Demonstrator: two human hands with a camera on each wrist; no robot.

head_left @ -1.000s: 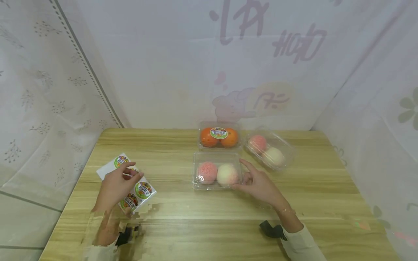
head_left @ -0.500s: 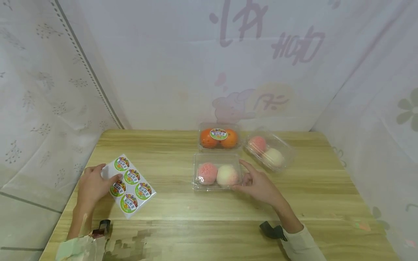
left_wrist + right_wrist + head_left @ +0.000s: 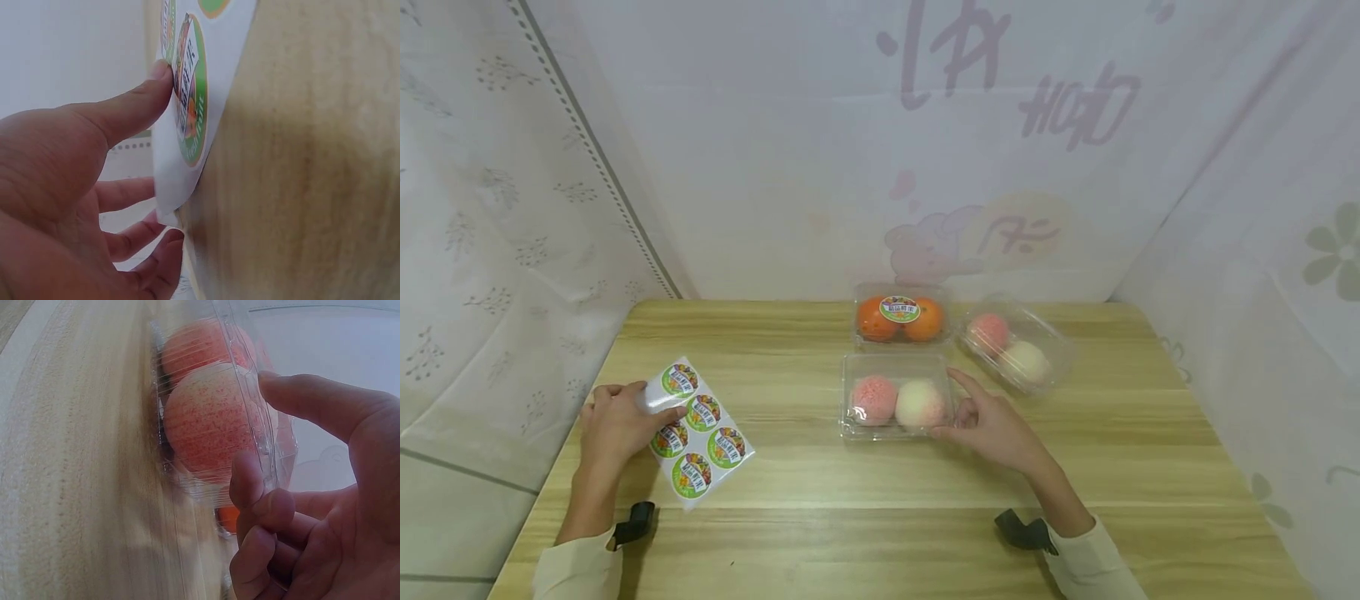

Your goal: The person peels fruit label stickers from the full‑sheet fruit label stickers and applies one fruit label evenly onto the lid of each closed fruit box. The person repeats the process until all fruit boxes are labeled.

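My left hand pinches the left edge of a white sheet of round fruit stickers, thumb on top. In the left wrist view its thumb presses beside a green-rimmed sticker, while the other fingers reach round the sheet's edge. My right hand holds the right end of a clear plastic clamshell box with thumb and fingers. Inside sit a pink and a cream, peach-like fruit. The right wrist view shows the fingertips right at the box's rim.
Behind that box stands another clear box with two oranges, a round sticker on its lid. To its right lies a tilted clear box with a pink and a cream fruit. Fabric curtains enclose the wooden table.
My left hand has moved left from above the sticker sheet to its left edge, and the sheet has shifted slightly toward me. The right hand keeps its place at the box.
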